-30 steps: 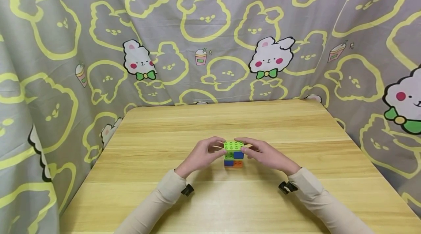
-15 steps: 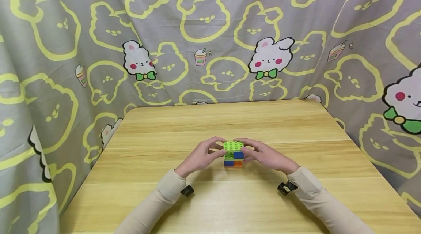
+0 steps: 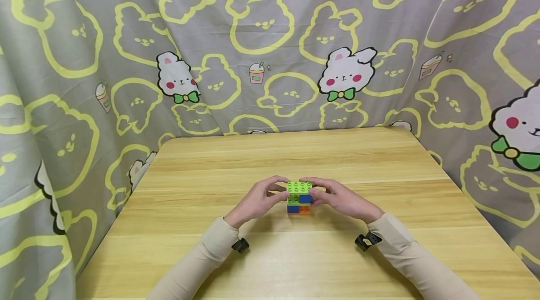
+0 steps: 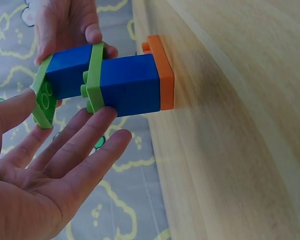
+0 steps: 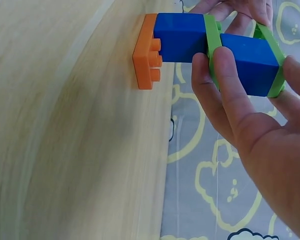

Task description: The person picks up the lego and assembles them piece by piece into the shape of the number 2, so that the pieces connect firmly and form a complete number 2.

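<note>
A tower of toy building blocks stands on the table between my hands. At its foot is an orange plate (image 3: 305, 210), with a lower blue block (image 4: 130, 85) on its left part. Above lies a middle green plate (image 4: 95, 75), then an upper blue block (image 5: 252, 62) on the right side, and a top green plate (image 3: 299, 187). My left hand (image 3: 259, 200) pinches the top plate's left end between thumb and index finger; another fingertip touches near the middle plate. From the right, my right hand (image 3: 343, 201) grips the top plate, with two fingers against the middle plate's edge.
The wooden table (image 3: 202, 164) spreads around the tower, its far edge along a patterned grey curtain (image 3: 287, 33). Curtain also hangs at the left and right. A black wrist device (image 3: 241, 245) sits under the left cuff, another black device (image 3: 368, 241) under the right.
The right hand's lower fingers have come in beside the tower's middle. Pale thin shapes seen by both hands a second ago no longer show. The tower stays in place.
</note>
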The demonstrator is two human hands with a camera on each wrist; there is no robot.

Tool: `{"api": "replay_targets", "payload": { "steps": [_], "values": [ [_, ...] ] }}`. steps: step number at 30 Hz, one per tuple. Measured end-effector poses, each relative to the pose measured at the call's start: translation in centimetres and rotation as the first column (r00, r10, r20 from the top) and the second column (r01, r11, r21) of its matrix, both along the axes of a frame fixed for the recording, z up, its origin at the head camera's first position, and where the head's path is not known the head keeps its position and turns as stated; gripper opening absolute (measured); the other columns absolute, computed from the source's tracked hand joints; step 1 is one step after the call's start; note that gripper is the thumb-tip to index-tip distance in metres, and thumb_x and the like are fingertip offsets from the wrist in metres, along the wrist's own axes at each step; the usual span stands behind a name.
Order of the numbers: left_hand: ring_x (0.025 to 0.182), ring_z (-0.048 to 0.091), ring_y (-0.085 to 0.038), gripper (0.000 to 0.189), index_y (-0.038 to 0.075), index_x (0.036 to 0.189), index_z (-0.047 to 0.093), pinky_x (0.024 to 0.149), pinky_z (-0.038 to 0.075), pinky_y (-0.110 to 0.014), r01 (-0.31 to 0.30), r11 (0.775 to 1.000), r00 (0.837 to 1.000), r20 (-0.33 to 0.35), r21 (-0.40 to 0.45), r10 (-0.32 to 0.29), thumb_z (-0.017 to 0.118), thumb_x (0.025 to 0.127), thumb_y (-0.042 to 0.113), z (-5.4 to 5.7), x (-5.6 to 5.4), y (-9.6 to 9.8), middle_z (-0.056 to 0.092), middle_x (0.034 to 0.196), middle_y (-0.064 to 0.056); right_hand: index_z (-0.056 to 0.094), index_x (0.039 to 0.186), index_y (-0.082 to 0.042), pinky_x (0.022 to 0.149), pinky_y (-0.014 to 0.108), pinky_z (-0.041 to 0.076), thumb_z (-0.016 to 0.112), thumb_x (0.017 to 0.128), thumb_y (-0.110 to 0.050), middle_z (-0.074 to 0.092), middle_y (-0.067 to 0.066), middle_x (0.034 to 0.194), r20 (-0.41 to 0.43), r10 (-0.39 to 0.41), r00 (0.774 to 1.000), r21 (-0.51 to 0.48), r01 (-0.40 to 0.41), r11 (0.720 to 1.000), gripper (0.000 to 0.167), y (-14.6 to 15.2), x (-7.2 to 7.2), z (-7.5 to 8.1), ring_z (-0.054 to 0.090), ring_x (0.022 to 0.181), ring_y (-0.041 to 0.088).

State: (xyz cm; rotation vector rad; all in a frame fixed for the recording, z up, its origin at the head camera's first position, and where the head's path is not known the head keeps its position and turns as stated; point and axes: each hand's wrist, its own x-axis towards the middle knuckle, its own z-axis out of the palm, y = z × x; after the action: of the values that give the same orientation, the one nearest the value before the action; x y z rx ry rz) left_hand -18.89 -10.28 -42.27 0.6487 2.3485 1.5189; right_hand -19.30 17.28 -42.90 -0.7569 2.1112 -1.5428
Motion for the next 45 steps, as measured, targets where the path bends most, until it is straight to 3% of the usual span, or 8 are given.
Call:
{"api": "replay_targets", "payload": {
  "steps": [6, 17, 24, 32, 41, 45],
  "values": [
    [0.109, 0.070, -0.041, 0.033, 0.017, 0.133, 0.063, 0.095, 0.056, -0.052, 0.002, 1.000, 1.000, -0.007, 0.007, -0.002, 0.066, 0.102, 0.027, 0.08, 0.05, -0.02, 0.069, 0.125, -0.017, 0.040, 0.157, -0.009, 0.097, 0.043, 0.056, 0.048, 0.110, -0.034, 0.060, 0.016, 0.139, -0.010, 0.002, 1.000, 0.003, -0.002, 1.000, 0.054, -0.01, 0.06, 0.17, 0.068, 0.114, 0.031],
    [0.109, 0.071, -0.040, 0.033, 0.017, 0.132, 0.063, 0.095, 0.057, -0.051, 0.005, 1.000, 1.000, -0.005, 0.019, -0.005, 0.067, 0.101, 0.027, 0.16, 0.01, -0.06, 0.069, 0.126, -0.017, 0.038, 0.157, -0.006, 0.099, 0.051, 0.054, 0.046, 0.111, -0.031, 0.059, 0.021, 0.139, -0.021, 0.015, 1.000, 0.001, -0.015, 1.000, 0.054, 0.07, -0.10, 0.19, 0.067, 0.114, 0.037],
    [0.108, 0.071, -0.033, 0.030, 0.020, 0.131, 0.064, 0.093, 0.058, -0.045, 0.001, 1.000, 1.000, -0.016, -0.007, -0.001, 0.066, 0.102, 0.029, 0.19, 0.02, -0.13, 0.070, 0.124, -0.013, 0.037, 0.158, -0.007, 0.097, 0.044, 0.056, 0.045, 0.111, -0.031, 0.060, 0.019, 0.137, -0.030, 0.016, 0.999, 0.018, -0.016, 1.000, 0.054, 0.04, -0.20, 0.19, 0.068, 0.112, 0.036],
    [0.106, 0.072, -0.025, 0.031, 0.023, 0.133, 0.063, 0.092, 0.058, -0.042, -0.004, 0.999, 1.000, -0.021, -0.039, 0.003, 0.065, 0.102, 0.031, 0.23, 0.24, -0.34, 0.070, 0.125, -0.010, 0.037, 0.159, -0.012, 0.097, 0.053, 0.055, 0.047, 0.110, -0.033, 0.060, 0.017, 0.137, 0.009, 0.011, 1.000, 0.008, -0.011, 1.000, 0.054, -0.09, 0.01, 0.02, 0.067, 0.114, 0.040],
    [0.108, 0.071, -0.038, 0.039, 0.018, 0.140, 0.059, 0.092, 0.058, -0.044, 0.019, 0.999, 0.999, -0.035, -0.035, -0.020, 0.063, 0.103, 0.030, 0.22, 0.22, -0.43, 0.068, 0.129, -0.014, 0.038, 0.159, -0.020, 0.095, 0.048, 0.057, 0.049, 0.109, -0.036, 0.058, 0.018, 0.140, -0.081, -0.035, 0.996, 0.092, 0.042, 0.995, 0.053, 0.02, 0.04, -0.23, 0.068, 0.111, 0.033],
    [0.109, 0.071, -0.035, 0.047, 0.018, 0.147, 0.053, 0.092, 0.058, -0.043, 0.023, 0.999, 0.999, -0.042, -0.032, -0.025, 0.064, 0.103, 0.032, 0.27, 0.23, -0.52, 0.066, 0.132, -0.015, 0.039, 0.157, -0.024, 0.099, 0.051, 0.053, 0.052, 0.107, -0.039, 0.053, 0.017, 0.147, -0.131, -0.079, 0.988, 0.122, 0.096, 0.988, 0.054, 0.15, 0.15, 0.01, 0.063, 0.122, 0.032]
  ]
}}
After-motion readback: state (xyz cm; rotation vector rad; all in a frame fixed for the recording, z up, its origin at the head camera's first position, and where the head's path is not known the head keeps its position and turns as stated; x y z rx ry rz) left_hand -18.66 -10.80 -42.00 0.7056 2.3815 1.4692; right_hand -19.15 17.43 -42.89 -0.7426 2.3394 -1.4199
